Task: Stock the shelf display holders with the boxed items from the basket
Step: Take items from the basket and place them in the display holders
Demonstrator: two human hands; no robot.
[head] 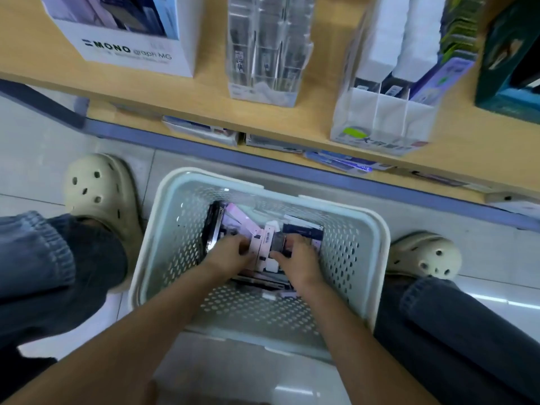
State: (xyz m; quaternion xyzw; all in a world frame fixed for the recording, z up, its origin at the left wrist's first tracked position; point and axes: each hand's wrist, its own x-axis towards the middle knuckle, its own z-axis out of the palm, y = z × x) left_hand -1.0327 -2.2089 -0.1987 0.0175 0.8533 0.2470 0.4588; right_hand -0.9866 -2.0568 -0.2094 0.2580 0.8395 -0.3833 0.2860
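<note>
Down on the floor between my feet sits the pale green perforated plastic basket [175, 244], with the boxed stock piled in its far half.

1. Left hand [233, 252]: lowered inside the basket, fingers curled and pinching the left edge of the slim pink-and-white boxes [264, 244].
2. Task item: these boxes lie at the centre of the pile, directly between both hands. Their long axis runs away from me, toward the shelf.
3. Right hand [298, 258]: also inside the basket, fingers curled over a dark grey box [279, 242] that touches the right side of the pink-and-white ones. How far the fingers wrap beneath it cannot be told.

Governing relation: the light wooden shelf [204, 95] lies ahead of and above the basket's far rim. On it, the clear acrylic tiered holder [263, 54] stands roughly in line with the gap between my hands, marginally nearer the left hand. The white-fronted divided holder [380, 121] stands further right, nearer the right hand.

Judgement: the coming move is a lift up and forward. Since the boxes already point at the shelf, little turning should be required.
</note>
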